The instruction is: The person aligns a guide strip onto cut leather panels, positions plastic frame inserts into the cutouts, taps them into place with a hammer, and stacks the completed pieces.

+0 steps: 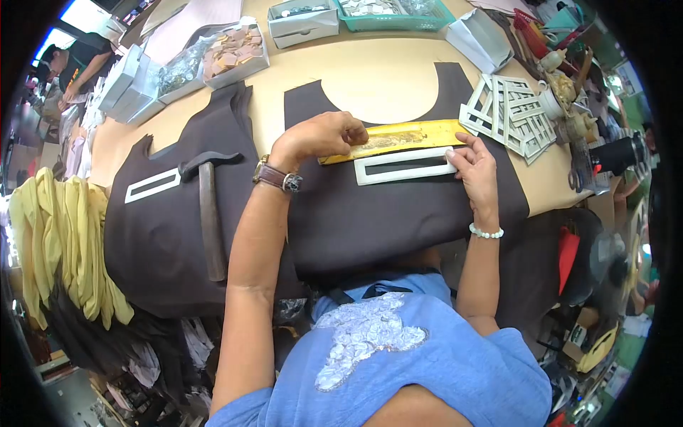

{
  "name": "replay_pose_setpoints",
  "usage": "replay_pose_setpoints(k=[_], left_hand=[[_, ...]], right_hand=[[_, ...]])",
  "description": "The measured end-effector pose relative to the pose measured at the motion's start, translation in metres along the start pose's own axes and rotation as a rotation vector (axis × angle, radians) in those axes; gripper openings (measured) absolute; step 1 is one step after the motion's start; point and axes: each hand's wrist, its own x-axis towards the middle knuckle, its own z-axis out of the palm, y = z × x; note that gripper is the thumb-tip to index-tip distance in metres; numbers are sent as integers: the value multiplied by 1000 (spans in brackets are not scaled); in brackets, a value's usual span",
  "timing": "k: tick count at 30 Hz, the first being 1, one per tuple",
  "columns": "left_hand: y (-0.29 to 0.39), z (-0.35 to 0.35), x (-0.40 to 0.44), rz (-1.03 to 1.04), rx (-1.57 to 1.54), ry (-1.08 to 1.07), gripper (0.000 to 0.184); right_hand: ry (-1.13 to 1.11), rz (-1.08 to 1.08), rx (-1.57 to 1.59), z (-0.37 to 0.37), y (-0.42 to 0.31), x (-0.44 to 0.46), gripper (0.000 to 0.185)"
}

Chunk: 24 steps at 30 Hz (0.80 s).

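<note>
Dark brown cut fabric (pixel 370 228) lies across the table in front of me. On it rests a long yellow strip (pixel 427 134) with a shiny, brownish smeared middle. My left hand (pixel 324 136) is over the strip's left end, fingers curled together; whatever they may hold is hidden. Just below the strip is a white rectangular frame (pixel 402 178) with a long slot. My right hand (pixel 474 167) pinches its right end between thumb and fingers. To the left, a hammer (pixel 211 220) lies on another dark fabric piece (pixel 163 242), touching or close to a second white frame (pixel 153 186).
Several white frames (pixel 509 117) are piled at right, beside crusted pots (pixel 569 128). Boxes of small parts (pixel 235 53) and a green basket (pixel 398 21) line the back. Yellow cloth (pixel 60 242) hangs at left. Another person (pixel 82 67) is at the far left.
</note>
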Motion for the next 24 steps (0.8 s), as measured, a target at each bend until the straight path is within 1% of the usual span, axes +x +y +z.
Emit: replay_pose_setpoints(k=[5,8,11,14,18,19,24], left_hand=[[-1,1,-1,27,6,7,40],[1,1,1,11,-26,-15,45],[9,3,1,-27,59,5,47],[13,10,1,-20,204,73,47],[13,12,0,3,226,100,46],[14,12,-1,9,221,110,45],[14,13,-1,6,206,110,44]], right_hand=[[35,42,-93,4,-10,-1,37],[33,43,-43,5,-8,0,39],[30,20,-31,3,-2,2,38],[68,19,-129,5,-6,-1,36],[161,-129,-295,2,-5,-8,36],[152,-94,-296,0,-3,-9,37],[158,-63,-267,-1,0,-11,37]])
